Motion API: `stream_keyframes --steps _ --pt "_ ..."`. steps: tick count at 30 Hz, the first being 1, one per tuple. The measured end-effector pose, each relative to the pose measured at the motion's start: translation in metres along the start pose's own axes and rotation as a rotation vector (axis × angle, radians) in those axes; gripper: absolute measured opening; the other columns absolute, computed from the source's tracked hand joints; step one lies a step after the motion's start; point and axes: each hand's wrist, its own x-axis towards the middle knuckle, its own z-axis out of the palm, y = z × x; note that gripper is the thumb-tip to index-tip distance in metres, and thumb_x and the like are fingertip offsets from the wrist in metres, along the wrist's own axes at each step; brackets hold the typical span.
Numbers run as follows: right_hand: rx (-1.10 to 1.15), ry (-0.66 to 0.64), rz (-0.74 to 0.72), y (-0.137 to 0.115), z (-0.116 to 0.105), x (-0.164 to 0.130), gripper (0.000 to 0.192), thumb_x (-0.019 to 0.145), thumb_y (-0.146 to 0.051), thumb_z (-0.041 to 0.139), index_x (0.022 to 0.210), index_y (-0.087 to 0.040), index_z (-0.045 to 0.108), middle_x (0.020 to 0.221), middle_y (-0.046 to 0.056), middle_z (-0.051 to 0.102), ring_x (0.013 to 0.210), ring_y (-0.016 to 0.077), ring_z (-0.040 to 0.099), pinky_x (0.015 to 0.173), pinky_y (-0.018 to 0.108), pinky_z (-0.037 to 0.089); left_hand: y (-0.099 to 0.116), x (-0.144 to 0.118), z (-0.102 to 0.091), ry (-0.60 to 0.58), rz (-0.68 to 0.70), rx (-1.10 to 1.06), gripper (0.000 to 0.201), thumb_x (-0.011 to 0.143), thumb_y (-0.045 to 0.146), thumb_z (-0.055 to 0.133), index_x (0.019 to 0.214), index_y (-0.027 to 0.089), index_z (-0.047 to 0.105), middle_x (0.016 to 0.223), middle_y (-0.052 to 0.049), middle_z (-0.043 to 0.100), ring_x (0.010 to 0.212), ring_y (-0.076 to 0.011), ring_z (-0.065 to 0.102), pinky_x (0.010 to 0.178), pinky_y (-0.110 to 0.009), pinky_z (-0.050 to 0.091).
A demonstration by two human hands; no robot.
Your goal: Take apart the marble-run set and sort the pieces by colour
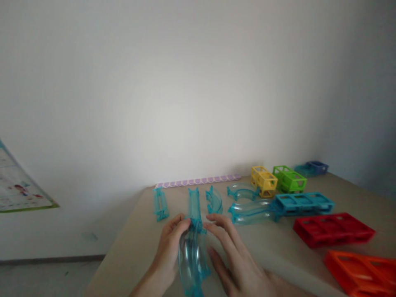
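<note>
My left hand (pixel 168 247) pinches the upper end of a clear blue curved track piece (pixel 187 264) between thumb and fingers. A second clear blue track piece (pixel 201 258) lies close along its right side; whether the two are joined I cannot tell. Just beyond them, a straight blue track piece (pixel 194 204) lies with its near end at my left thumb. My right hand (pixel 232 251) is spread at the right of these pieces, its fingertips at the right side of the joint area and its thumb apart.
Further blue track pieces (pixel 161 204), (pixel 215 202), (pixel 243 192) and a wavy one (pixel 253 212) lie on the table (pixel 133 239). At right are yellow (pixel 264 180), green (pixel 289 179), teal (pixel 305 204), red (pixel 334 229) and orange frame blocks (pixel 361 272). A wall (pixel 198 103) stands behind.
</note>
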Motion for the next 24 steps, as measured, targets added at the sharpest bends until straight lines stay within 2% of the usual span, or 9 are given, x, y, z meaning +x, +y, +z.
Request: stream_keyframes --steps 4,8,11,14,18,24 --pt "0.105 -0.066 0.012 0.008 0.001 -0.004 0.067 0.090 -0.020 0.046 0.146 -0.027 0.010 0.122 0.010 0.051 0.109 0.0223 0.052 0.098 0.040 0.044 0.002 -0.001 0.000 0.042 0.061 0.004 0.027 0.070 0.037 0.071 0.065 0.016 0.054 0.056 0.005 0.051 0.049 -0.0082 0.045 0.048 -0.018 0.040" --pt "0.198 -0.181 0.007 0.010 0.005 -0.005 0.088 0.084 -0.038 0.059 0.147 -0.027 0.000 0.115 0.010 0.055 0.096 0.0233 0.057 0.087 0.040 0.048 0.006 -0.002 0.000 0.089 0.168 0.068 0.026 0.072 0.038 0.070 0.068 0.017 0.056 0.059 0.005 0.053 0.053 -0.0091 0.048 0.049 -0.017 0.041" --pt "0.171 -0.244 0.079 0.008 0.008 -0.005 0.096 0.078 -0.033 0.065 0.147 -0.026 -0.001 0.110 0.010 0.058 0.091 0.0238 0.058 0.081 0.039 0.049 0.006 -0.002 -0.001 0.072 0.232 0.134 0.023 0.074 0.038 0.069 0.082 0.019 0.060 0.073 0.003 0.060 0.064 -0.0118 0.055 0.056 -0.018 0.045" --pt "0.162 -0.265 0.127 0.007 0.009 -0.004 0.093 0.077 -0.026 0.064 0.147 -0.024 0.002 0.105 0.009 0.059 0.089 0.0226 0.058 0.079 0.037 0.049 0.002 0.001 -0.003 0.046 0.233 0.194 0.025 0.075 0.039 0.067 0.090 0.020 0.064 0.082 0.001 0.063 0.070 -0.0136 0.057 0.060 -0.019 0.046" --pt "0.174 -0.261 0.106 0.008 0.009 -0.003 0.089 0.078 -0.026 0.063 0.147 -0.023 0.007 0.101 0.008 0.060 0.083 0.0213 0.059 0.075 0.034 0.050 -0.002 0.005 -0.007 0.014 0.210 0.246 0.024 0.076 0.040 0.067 0.086 0.018 0.067 0.079 0.000 0.063 0.073 -0.0144 0.057 0.064 -0.020 0.045" --pt "0.206 -0.218 0.068 0.009 0.011 -0.008 0.088 0.077 -0.022 0.062 0.147 -0.024 0.009 0.104 0.009 0.058 0.083 0.0203 0.059 0.074 0.032 0.051 0.001 0.006 -0.007 -0.012 0.256 0.253 0.021 0.075 0.037 0.068 0.072 0.017 0.062 0.069 0.002 0.057 0.069 -0.0124 0.052 0.062 -0.018 0.042"
